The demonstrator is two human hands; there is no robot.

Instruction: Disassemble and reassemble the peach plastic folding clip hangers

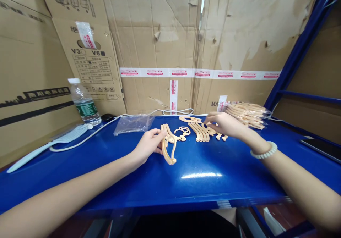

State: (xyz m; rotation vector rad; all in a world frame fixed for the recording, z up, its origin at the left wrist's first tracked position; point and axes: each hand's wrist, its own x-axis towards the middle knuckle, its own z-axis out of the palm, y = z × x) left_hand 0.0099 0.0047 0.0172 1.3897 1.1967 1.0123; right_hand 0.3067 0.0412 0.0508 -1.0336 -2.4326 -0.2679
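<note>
We saw the left hand pinching a curved beige frame over the blue table; the right hand curled above small beige parts beside a row of strips, but we could not tell whether it held any.

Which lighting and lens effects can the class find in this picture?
Head view: white glare on the blue tabletop, glints on the flat clear bag; same head view: apparent wide-angle stretching of the forearms towards the lower corners, and beige pieces by the right hand hard to make out.
</note>
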